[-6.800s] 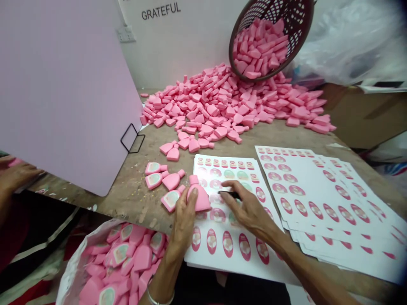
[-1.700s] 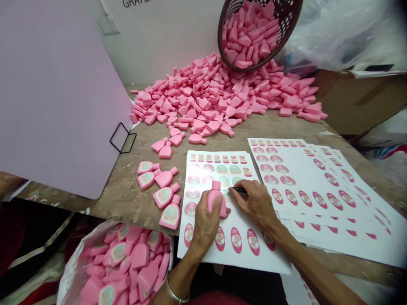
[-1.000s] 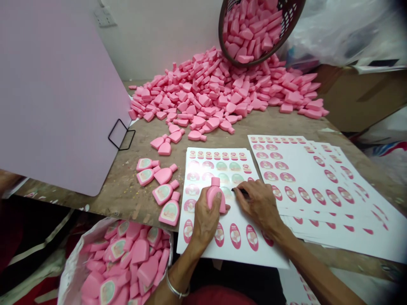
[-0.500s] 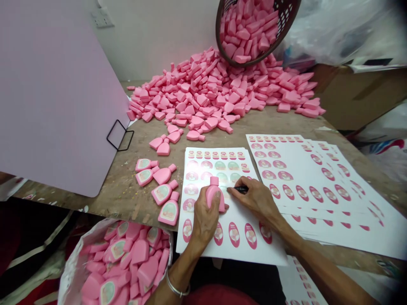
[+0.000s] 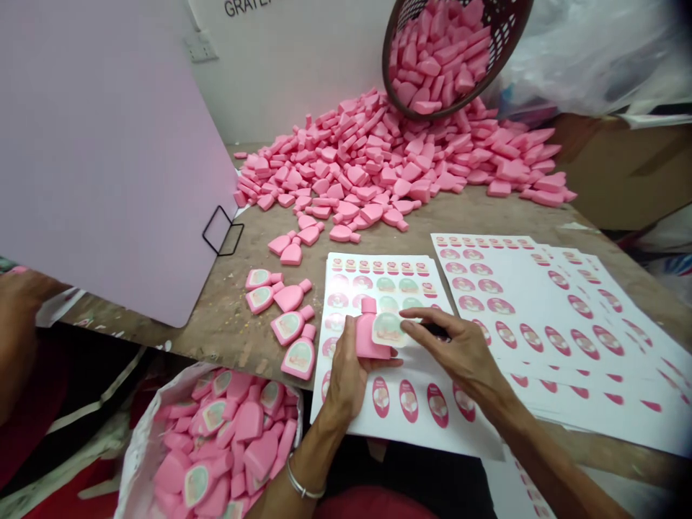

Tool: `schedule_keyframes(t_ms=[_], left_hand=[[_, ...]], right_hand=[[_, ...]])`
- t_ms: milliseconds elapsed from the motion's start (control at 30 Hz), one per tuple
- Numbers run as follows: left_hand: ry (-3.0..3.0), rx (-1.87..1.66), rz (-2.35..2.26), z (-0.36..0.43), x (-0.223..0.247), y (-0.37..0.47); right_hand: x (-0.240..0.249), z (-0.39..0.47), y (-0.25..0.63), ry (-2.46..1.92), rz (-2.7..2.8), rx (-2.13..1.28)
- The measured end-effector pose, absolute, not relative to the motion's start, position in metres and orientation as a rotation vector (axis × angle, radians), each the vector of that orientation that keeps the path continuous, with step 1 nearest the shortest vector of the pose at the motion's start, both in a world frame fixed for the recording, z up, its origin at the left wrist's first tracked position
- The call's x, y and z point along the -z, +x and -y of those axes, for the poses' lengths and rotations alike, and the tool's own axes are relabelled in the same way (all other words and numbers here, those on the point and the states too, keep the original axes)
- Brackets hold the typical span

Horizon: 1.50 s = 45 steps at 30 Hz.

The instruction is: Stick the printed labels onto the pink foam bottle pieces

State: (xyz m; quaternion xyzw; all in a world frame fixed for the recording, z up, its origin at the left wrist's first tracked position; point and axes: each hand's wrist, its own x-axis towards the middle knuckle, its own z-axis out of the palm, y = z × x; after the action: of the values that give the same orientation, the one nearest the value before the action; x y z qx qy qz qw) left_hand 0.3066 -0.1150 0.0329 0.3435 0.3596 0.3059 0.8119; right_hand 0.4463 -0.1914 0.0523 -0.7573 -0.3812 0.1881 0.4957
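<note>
My left hand (image 5: 349, 378) grips a small pink bottle (image 5: 365, 344) upright, cap on top, above a sticker sheet (image 5: 414, 366). Pinched between the thumb and forefinger of my right hand (image 5: 457, 349) is a pale green and cream label (image 5: 387, 329), peeled off and overlapping the bottle's front on the right. Whether it touches the bottle I cannot tell. A slim black tool (image 5: 437, 331) also sits inside my right hand, mostly hidden by the fingers. Left of the sheet lie several labelled bottles (image 5: 298, 358) and a bare one (image 5: 293, 296).
A big heap of unlabelled pink bottles (image 5: 357, 173) spreads from a tipped brown basket (image 5: 387, 72). More sticker sheets (image 5: 519, 281) lie at right. A white sack (image 5: 135, 454) of bottles stands below the table edge. A pink board (image 5: 108, 158) and another person's arm (image 5: 19, 324) are at left.
My right hand has lifted a label off the sheet and brought it to the bottle's front. The view has shifted slightly left, and another person's arm has come in at the left.
</note>
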Motion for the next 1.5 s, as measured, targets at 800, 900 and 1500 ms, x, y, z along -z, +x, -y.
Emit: schedule_keyframes(t_ms=[800, 900, 1500], left_hand=[[0.674, -0.606, -0.654, 0.117, -0.050, 0.304], [0.680, -0.607, -0.643, 0.117, -0.049, 0.305], [0.884, -0.443, -0.502, 0.122, -0.057, 0.291]], right_hand=[[-0.057, 0.188, 0.426, -1.747, 1.098, -0.302], [-0.057, 0.188, 0.426, -1.747, 1.108, -0.297], [-0.046, 0.181, 0.439, -1.965, 1.228, -0.103]])
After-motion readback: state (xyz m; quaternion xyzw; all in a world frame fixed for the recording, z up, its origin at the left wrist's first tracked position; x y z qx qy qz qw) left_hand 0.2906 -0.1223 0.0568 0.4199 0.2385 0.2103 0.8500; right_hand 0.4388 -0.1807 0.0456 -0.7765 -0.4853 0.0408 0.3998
